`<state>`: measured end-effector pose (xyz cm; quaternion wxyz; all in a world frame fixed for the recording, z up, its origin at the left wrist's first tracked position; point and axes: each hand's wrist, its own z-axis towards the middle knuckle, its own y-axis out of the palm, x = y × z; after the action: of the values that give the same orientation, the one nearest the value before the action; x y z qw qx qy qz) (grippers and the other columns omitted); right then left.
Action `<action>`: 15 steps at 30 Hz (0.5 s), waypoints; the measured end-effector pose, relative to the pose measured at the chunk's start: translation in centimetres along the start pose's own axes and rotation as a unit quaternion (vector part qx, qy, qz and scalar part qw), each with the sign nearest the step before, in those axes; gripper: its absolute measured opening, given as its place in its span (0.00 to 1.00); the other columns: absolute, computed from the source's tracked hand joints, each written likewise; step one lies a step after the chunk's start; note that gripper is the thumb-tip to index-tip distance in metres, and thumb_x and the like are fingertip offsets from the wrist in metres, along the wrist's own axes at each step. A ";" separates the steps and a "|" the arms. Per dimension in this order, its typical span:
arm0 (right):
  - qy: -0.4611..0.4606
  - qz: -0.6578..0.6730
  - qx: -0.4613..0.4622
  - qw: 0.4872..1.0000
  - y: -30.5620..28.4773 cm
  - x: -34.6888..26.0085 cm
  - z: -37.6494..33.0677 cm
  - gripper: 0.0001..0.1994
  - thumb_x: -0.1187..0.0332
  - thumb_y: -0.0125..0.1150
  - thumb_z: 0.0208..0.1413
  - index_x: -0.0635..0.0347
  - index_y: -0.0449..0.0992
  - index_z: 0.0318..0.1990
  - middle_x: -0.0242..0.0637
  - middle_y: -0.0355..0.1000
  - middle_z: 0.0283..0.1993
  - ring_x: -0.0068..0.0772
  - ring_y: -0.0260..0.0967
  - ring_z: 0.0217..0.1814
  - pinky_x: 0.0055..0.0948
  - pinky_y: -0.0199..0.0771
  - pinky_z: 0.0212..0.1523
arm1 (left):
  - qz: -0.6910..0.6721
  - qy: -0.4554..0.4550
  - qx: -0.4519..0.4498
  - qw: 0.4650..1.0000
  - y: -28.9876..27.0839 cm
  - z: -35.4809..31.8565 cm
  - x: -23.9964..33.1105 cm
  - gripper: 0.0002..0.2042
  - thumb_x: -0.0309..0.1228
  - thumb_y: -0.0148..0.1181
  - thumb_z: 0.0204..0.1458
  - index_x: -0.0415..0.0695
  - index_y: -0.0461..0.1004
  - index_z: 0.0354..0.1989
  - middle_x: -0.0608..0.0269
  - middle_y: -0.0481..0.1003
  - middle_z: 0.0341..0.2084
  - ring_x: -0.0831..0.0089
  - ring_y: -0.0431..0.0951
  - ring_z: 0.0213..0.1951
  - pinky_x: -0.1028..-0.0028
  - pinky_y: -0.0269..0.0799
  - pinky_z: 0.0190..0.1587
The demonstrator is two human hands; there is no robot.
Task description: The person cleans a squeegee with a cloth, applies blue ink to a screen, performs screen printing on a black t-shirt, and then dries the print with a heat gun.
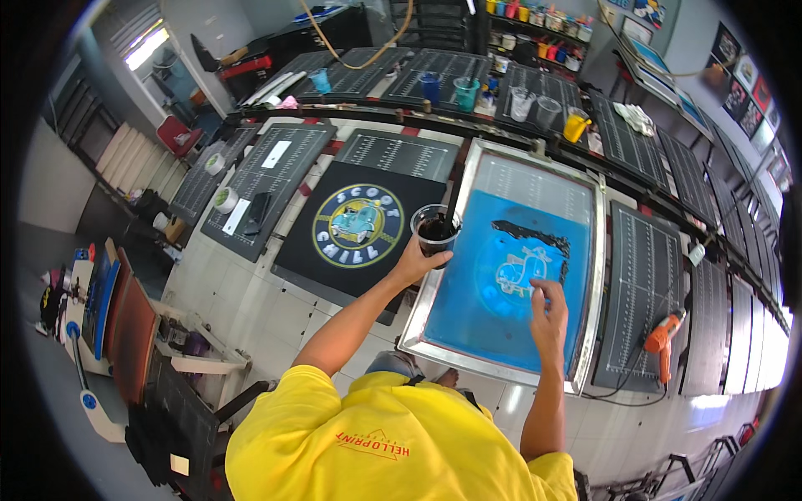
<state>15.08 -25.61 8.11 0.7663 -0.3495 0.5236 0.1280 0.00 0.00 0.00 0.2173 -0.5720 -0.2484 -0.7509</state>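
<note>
Plastic cup (433,237), clear, dark ink (436,225) inside: at left edge of blue screen (472,321), fingers of left hand (415,265) wrapped round it. Right hand (548,313): by 1 pale scooter motif (520,272), fingers half curled; pinch or contact, cannot tell.

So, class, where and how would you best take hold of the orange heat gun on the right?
Probably around the middle of its handle, coming from the near side: on this orange heat gun the slim handle juts out from the thicker body toward the picture's lower edge, with nothing covering it.
</note>
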 end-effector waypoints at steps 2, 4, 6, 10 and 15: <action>-0.002 -0.014 0.008 1.000 0.0 0.6 -0.4 0.08 0.70 0.52 0.63 0.60 0.76 0.44 0.36 0.71 0.44 0.29 0.67 0.40 0.27 0.66 0.36 | 0.017 -0.004 0.019 1.000 -2.4 1.7 -1.2 0.31 0.31 0.71 0.46 0.41 0.64 0.59 0.64 0.72 0.48 0.75 0.70 0.50 0.72 0.66 0.55; 0.012 -0.012 0.033 0.999 1.0 -0.1 -1.4 0.08 0.70 0.52 0.62 0.60 0.76 0.44 0.35 0.71 0.43 0.28 0.67 0.40 0.27 0.65 0.36 | 0.046 0.010 0.034 0.998 -4.9 3.8 -1.9 0.27 0.31 0.71 0.46 0.41 0.67 0.55 0.66 0.73 0.44 0.77 0.72 0.47 0.73 0.68 0.50; 0.015 0.002 0.047 0.999 2.8 0.0 -1.0 0.08 0.71 0.51 0.62 0.60 0.76 0.43 0.35 0.71 0.43 0.27 0.67 0.41 0.26 0.64 0.36 | 0.062 0.009 0.033 0.997 -9.0 6.9 -1.8 0.27 0.32 0.72 0.45 0.40 0.67 0.54 0.65 0.73 0.42 0.76 0.73 0.43 0.73 0.70 0.46; 0.030 -0.031 0.057 0.997 5.3 -0.4 -1.0 0.08 0.72 0.51 0.61 0.62 0.76 0.42 0.34 0.71 0.42 0.27 0.67 0.41 0.25 0.62 0.36 | 0.096 0.006 0.101 0.990 -13.4 11.8 -2.6 0.28 0.36 0.75 0.42 0.40 0.69 0.49 0.64 0.74 0.39 0.75 0.73 0.42 0.72 0.70 0.46; 0.054 -0.057 0.081 0.994 12.3 -2.6 -0.4 0.06 0.74 0.52 0.59 0.63 0.76 0.40 0.35 0.71 0.42 0.29 0.67 0.41 0.26 0.62 0.35 | 0.173 -0.010 0.084 0.981 -22.6 19.7 -3.1 0.32 0.38 0.77 0.38 0.38 0.68 0.50 0.59 0.74 0.42 0.71 0.74 0.45 0.70 0.69 0.50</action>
<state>6.76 -16.59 5.45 0.7687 -0.3222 0.5521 0.0217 1.76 30.06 -1.43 0.3883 -0.5937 -0.2100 -0.6728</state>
